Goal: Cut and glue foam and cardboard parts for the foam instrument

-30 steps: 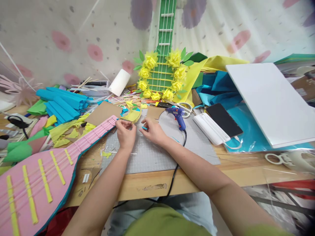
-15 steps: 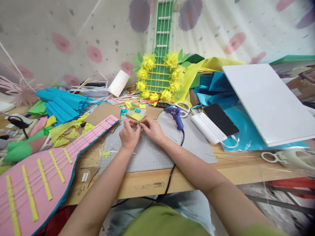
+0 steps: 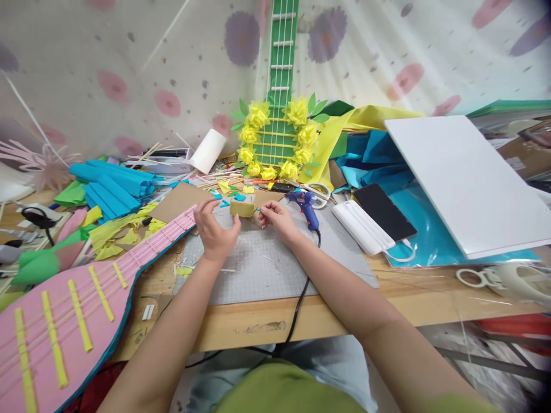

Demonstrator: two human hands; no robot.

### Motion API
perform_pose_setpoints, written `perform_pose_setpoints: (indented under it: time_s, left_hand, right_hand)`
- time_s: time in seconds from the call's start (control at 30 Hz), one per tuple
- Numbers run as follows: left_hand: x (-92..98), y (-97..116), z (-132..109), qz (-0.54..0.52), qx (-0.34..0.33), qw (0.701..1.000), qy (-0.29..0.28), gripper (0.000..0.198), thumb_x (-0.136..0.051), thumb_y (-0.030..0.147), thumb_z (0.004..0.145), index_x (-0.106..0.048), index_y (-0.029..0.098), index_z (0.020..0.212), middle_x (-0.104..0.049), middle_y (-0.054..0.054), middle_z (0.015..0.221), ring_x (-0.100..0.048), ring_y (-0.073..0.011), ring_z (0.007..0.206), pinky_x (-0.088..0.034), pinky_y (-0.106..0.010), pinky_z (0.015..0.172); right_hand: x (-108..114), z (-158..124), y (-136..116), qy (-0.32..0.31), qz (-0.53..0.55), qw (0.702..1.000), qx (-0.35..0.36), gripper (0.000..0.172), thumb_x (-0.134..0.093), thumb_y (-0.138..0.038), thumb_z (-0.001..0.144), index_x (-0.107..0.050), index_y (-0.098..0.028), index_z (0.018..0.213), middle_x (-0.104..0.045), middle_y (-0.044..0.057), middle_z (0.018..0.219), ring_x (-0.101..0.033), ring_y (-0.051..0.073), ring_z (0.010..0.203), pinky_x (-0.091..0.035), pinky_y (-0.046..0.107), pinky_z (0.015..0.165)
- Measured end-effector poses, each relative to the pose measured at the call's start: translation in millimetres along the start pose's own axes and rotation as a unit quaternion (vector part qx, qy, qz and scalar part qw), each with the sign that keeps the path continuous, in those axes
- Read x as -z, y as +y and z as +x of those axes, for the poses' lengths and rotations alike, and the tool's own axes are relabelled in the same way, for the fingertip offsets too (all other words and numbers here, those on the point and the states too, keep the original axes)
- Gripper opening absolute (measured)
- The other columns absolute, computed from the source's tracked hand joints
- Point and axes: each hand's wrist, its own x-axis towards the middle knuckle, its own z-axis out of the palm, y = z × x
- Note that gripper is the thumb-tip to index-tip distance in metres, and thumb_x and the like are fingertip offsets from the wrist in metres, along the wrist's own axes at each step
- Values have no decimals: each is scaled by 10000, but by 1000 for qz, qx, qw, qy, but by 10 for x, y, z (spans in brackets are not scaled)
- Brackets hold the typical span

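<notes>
Over the grey cutting mat [image 3: 258, 275], my right hand [image 3: 276, 221] pinches a thin blue tip at the right end of a small yellow piece [image 3: 242, 209]. My left hand [image 3: 216, 229] is on the piece's left side, fingers spread, its thumb close to the lower edge; whether it touches cannot be made out. Right of my right hand lies a blue glue gun [image 3: 306, 210] with a black cord. A green guitar shape [image 3: 276, 137] ringed with yellow paper flowers stands behind. At the left lies a pink guitar shape [image 3: 81, 304] with yellow strips.
White-handled scissors [image 3: 318, 194] lie behind the glue gun. To the right are a white power bank [image 3: 363, 227], a black phone [image 3: 384, 211] and a large white board [image 3: 469, 178]. Blue paper rolls [image 3: 114, 180] and yellow scraps [image 3: 116, 238] cover the left side.
My left hand has opened and moved left, away from my right hand. The small yellow piece now shows between them, turned more to the side. The view has shifted slightly.
</notes>
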Motion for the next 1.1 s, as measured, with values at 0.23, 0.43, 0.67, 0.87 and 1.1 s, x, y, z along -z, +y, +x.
perform_pose_setpoints:
  time_s: [0.23,0.43,0.67,0.87,1.1]
  left_hand:
    - [-104,-93,345,-186,106,952,-220,738,-710,195,573,-349,211,1216,-624,-51,963,-570,-191,1025,-370,-415,975]
    - [-186,-15,358,-231,173,912,-293,668,-660,172,605,-393,215,1215,-650,-9,814,-627,-154,855,-452,-345,847]
    - [-140,71,375,-259,212,896,-291,686,-650,153,579,-397,197,1214,-660,-7,799,-634,-140,798,-476,-305,789]
    - [-143,61,357,-282,238,883,-291,657,-646,146,579,-415,205,1190,-655,1,782,-629,-128,772,-472,-270,736]
    - [-173,-73,348,-246,270,917,-159,565,-669,140,564,-461,207,1085,-643,-6,807,-621,-132,735,-485,-282,714]
  right_hand:
    - [141,17,-169,-8,25,1000,4,307,-662,-408,613,-480,-181,712,-557,-48,592,-490,53,474,-408,200,495]
    - [153,15,-227,-7,36,999,9,318,-675,-409,602,-496,-178,727,-557,-49,590,-482,49,475,-400,197,499]
    - [114,26,-233,21,-20,997,68,299,-646,-424,642,-493,-179,719,-557,-45,578,-480,55,467,-405,207,491]
    - [91,53,-210,25,-65,994,79,314,-613,-464,668,-474,-194,750,-548,-46,594,-477,63,474,-407,218,494]
    - [141,-60,-440,144,-219,945,194,320,-529,-459,770,-457,-220,971,-522,-34,646,-506,99,562,-413,247,557]
